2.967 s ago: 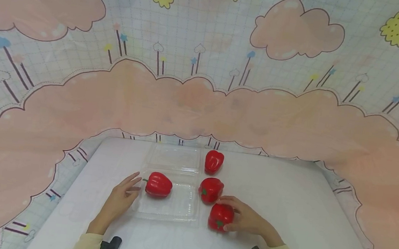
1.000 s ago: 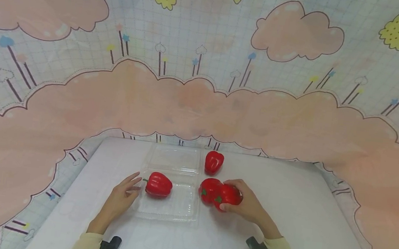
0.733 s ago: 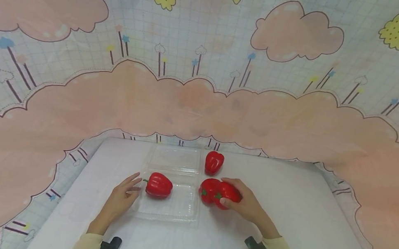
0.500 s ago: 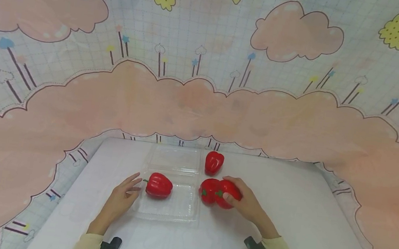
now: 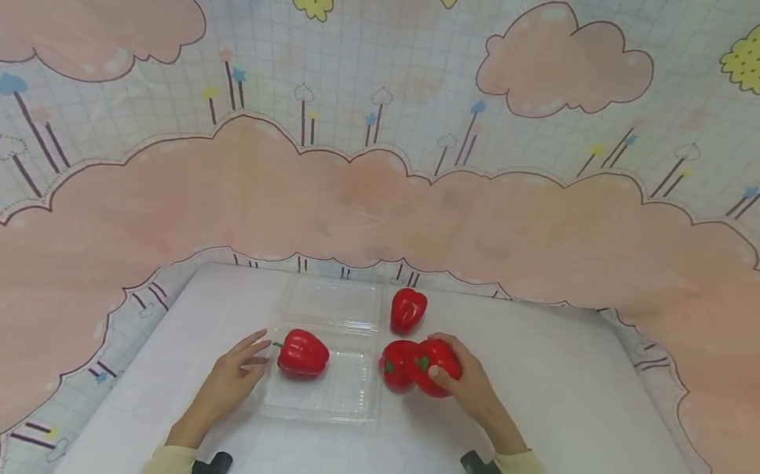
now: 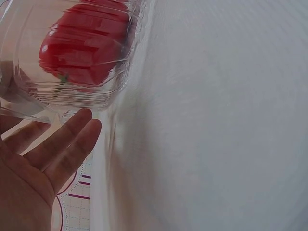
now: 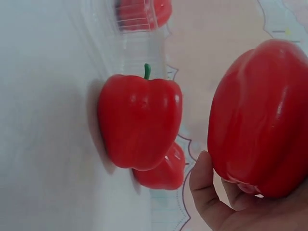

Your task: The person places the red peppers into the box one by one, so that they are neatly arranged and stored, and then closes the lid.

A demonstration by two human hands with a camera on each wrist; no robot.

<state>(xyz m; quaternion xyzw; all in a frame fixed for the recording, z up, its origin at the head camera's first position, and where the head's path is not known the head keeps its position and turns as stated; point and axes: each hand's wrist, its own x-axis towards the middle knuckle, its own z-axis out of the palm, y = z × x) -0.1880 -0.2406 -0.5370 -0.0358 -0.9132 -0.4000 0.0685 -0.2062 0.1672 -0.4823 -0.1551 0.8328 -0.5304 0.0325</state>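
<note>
My right hand (image 5: 470,382) grips a red bell pepper (image 7: 262,118), held up off the table in the right wrist view, its green stem pointing left in the head view. Just left of it a second bell pepper (image 7: 139,120) rests on the table, partly overlapped by the held one in the head view. Another bell pepper (image 5: 408,310) lies farther back. A clear plastic clamshell box (image 5: 366,393) stands with its lid laid back, and one bell pepper (image 5: 304,353) lies inside. Beside the box's left wall my left hand (image 5: 234,379) has its fingers extended, fingertips right at the wall.
The white table (image 5: 585,420) carries the box and the peppers. The box's lid (image 5: 332,302) lies flat behind its base. A patterned cloth (image 5: 383,214) with clouds hangs behind and around the table. Dark wrist cameras (image 5: 212,468) sit at both sleeves.
My right hand has lifted the front bell pepper and carried it back beside the middle one, then tilted it slightly. My left hand and the box have stayed in place.
</note>
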